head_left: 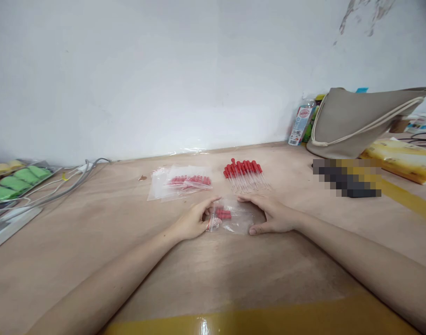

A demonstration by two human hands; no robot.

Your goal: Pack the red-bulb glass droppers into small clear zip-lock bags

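A small clear plastic zip bag [240, 217] lies on the table between my hands, with several red rubber-looking pieces [224, 213] near its left end. My left hand [195, 217] is at the bag's zip edge, its fingers curled and its thumb against the plastic. My right hand [272, 214] rests at the bag's right end, thumb and fingers spread apart around it. Just beyond lies a row of clear thin droppers with red tops [246, 172]. Left of them is a pile of clear zip bags [160, 184], some with red pieces inside.
A grey bag with a cord [355, 121] leans at the back right, beside a labelled bottle [300, 124] and a yellow tissue pack [401, 158]. A blurred dark object [348, 179] lies nearer. Cables [69, 186] and green packaged items [20, 181] are at left.
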